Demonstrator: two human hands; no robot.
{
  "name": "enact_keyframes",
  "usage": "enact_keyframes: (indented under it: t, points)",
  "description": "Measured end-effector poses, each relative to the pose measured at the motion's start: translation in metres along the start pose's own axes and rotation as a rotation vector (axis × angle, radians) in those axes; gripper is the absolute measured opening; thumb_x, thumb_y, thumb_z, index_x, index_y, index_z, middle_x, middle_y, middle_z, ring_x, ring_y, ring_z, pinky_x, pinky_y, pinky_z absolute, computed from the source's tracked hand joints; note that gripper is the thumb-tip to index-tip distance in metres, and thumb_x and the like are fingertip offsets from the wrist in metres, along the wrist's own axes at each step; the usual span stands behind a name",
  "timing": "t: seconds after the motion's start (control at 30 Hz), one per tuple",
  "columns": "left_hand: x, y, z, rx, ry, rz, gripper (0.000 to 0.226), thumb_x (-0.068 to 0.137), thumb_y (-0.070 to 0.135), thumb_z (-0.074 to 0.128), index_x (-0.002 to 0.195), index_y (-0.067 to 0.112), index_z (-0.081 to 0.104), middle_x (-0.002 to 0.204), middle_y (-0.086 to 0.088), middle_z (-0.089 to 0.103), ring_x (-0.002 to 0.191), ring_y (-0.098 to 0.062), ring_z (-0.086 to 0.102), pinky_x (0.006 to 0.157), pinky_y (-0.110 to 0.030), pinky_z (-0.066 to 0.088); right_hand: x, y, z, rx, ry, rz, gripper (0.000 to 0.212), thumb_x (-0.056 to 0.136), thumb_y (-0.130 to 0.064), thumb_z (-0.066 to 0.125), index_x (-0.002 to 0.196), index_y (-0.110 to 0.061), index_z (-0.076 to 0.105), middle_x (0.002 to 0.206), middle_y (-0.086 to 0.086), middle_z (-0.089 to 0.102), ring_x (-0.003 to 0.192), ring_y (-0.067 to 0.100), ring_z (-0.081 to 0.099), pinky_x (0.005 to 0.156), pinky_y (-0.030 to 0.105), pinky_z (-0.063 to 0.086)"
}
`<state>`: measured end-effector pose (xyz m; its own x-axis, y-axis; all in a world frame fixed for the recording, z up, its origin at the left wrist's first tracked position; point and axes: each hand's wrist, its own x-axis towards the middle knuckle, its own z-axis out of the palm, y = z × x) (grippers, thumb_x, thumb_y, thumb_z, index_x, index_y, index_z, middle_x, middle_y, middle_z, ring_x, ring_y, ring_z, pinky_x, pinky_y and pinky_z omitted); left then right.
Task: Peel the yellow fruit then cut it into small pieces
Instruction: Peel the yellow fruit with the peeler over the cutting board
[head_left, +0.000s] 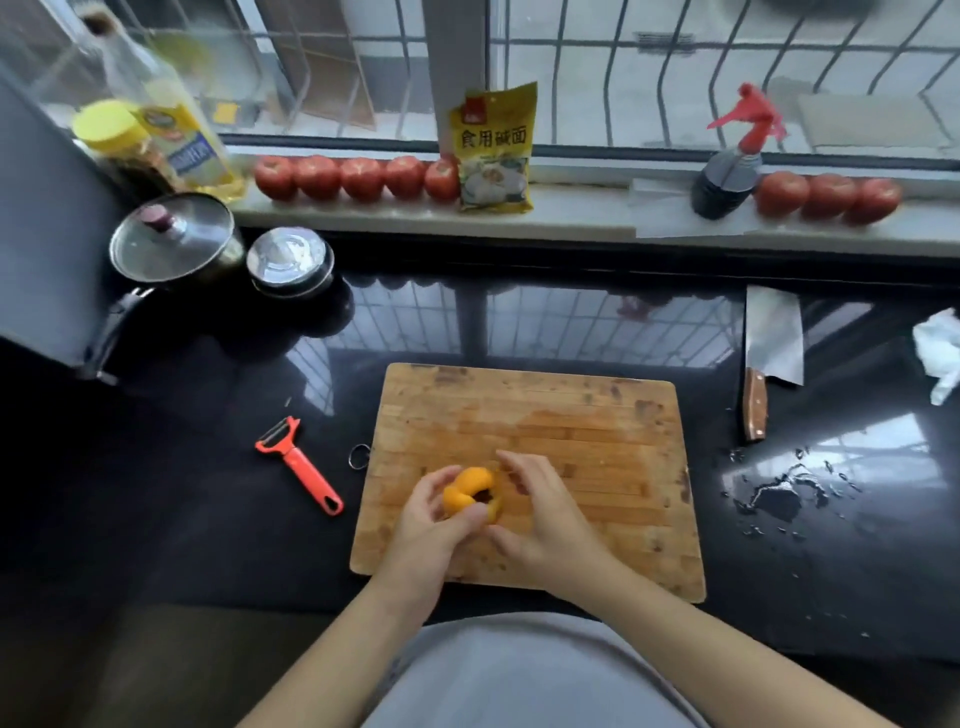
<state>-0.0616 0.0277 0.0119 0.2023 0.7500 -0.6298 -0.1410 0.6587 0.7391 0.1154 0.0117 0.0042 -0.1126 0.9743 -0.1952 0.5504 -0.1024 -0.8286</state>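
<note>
The yellow fruit (467, 491) is peeled and split open, with a dark pit showing in its middle, and it sits over the near left part of the wooden cutting board (571, 415). My left hand (434, 525) grips the fruit from the left and below, thumb on its near side. My right hand (540, 514) touches it from the right with the fingers curled by the pit. A red peeler (301, 465) lies on the counter left of the board. A cleaver (771, 345) with a wooden handle lies to the board's right.
A lidded pot (174, 241) and a steel bowl (290, 260) stand at the back left beside oil bottles. Tomatoes (358, 177), a yellow packet (493, 148) and a spray bottle (730, 171) line the windowsill. Water drops (779, 491) and a crumpled tissue (940, 348) are at the right.
</note>
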Motion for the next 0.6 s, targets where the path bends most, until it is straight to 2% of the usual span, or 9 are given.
enact_keyframes:
  t: [0.1, 0.17, 0.23, 0.33, 0.43, 0.5, 0.6]
  points:
    - [-0.004, 0.008, -0.047, 0.059, 0.155, 0.008, 0.051, 0.075, 0.017, 0.078, 0.122, 0.022, 0.062, 0.122, -0.01, 0.072, 0.109, -0.024, 0.07, 0.097, -0.046, 0.055, 0.013, 0.005, 0.006, -0.075, -0.027, 0.213, 0.042, 0.094, -0.027, 0.067, 0.134, -0.026, 0.055, 0.126, -0.012, 0.052, 0.111, 0.002, 0.051, 0.1, 0.028, 0.047]
    - [-0.01, 0.011, -0.087, 0.07, 0.235, 0.003, 0.037, 0.088, 0.011, 0.075, 0.121, 0.023, 0.063, 0.124, -0.011, 0.07, 0.112, -0.025, 0.067, 0.099, -0.049, 0.053, 0.028, -0.002, 0.024, -0.164, -0.041, 0.321, 0.029, 0.098, -0.024, 0.059, 0.127, -0.024, 0.06, 0.123, -0.008, 0.058, 0.104, 0.005, 0.055, 0.092, 0.025, 0.049]
    - [-0.017, 0.013, -0.119, 0.022, 0.314, -0.003, 0.028, 0.098, 0.009, 0.067, 0.122, 0.023, 0.064, 0.125, -0.01, 0.068, 0.114, -0.026, 0.067, 0.094, -0.047, 0.058, 0.047, -0.019, 0.05, -0.241, -0.086, 0.266, 0.025, 0.099, -0.02, 0.055, 0.122, -0.023, 0.063, 0.119, -0.007, 0.06, 0.101, 0.008, 0.056, 0.085, 0.024, 0.048]
    - [-0.031, 0.013, -0.156, -0.069, 0.481, 0.009, 0.021, 0.101, 0.016, 0.064, 0.122, 0.022, 0.065, 0.126, -0.01, 0.066, 0.115, -0.029, 0.068, 0.081, -0.038, 0.059, 0.085, -0.062, 0.109, -0.333, -0.205, 0.057, 0.02, 0.097, -0.017, 0.051, 0.111, -0.024, 0.064, 0.108, -0.004, 0.061, 0.099, 0.018, 0.059, 0.082, 0.035, 0.053]
    - [-0.043, 0.007, -0.178, -0.112, 0.6, 0.007, 0.021, 0.101, 0.019, 0.065, 0.123, 0.023, 0.064, 0.126, -0.01, 0.067, 0.112, -0.031, 0.07, 0.079, -0.037, 0.058, 0.118, -0.092, 0.168, -0.492, -0.225, -0.127, 0.017, 0.096, -0.014, 0.055, 0.113, -0.017, 0.056, 0.11, 0.004, 0.054, 0.098, 0.028, 0.057, 0.072, 0.038, 0.05]
    - [-0.053, 0.004, -0.188, -0.101, 0.646, 0.014, 0.027, 0.1, 0.02, 0.067, 0.126, 0.023, 0.06, 0.126, -0.007, 0.067, 0.111, -0.029, 0.07, 0.078, -0.036, 0.057, 0.134, -0.101, 0.2, -0.561, -0.213, -0.169, 0.028, 0.093, -0.012, 0.064, 0.118, -0.014, 0.05, 0.114, 0.007, 0.05, 0.102, 0.03, 0.054, 0.071, 0.037, 0.046]
    - [-0.064, 0.003, -0.194, -0.024, 0.644, 0.023, 0.027, 0.098, 0.02, 0.071, 0.122, 0.027, 0.06, 0.124, 0.0, 0.07, 0.108, -0.019, 0.071, 0.079, -0.033, 0.058, 0.152, -0.104, 0.222, -0.61, -0.207, -0.101, 0.038, 0.09, -0.011, 0.069, 0.119, -0.011, 0.044, 0.117, 0.012, 0.051, 0.106, 0.033, 0.056, 0.074, 0.039, 0.047]
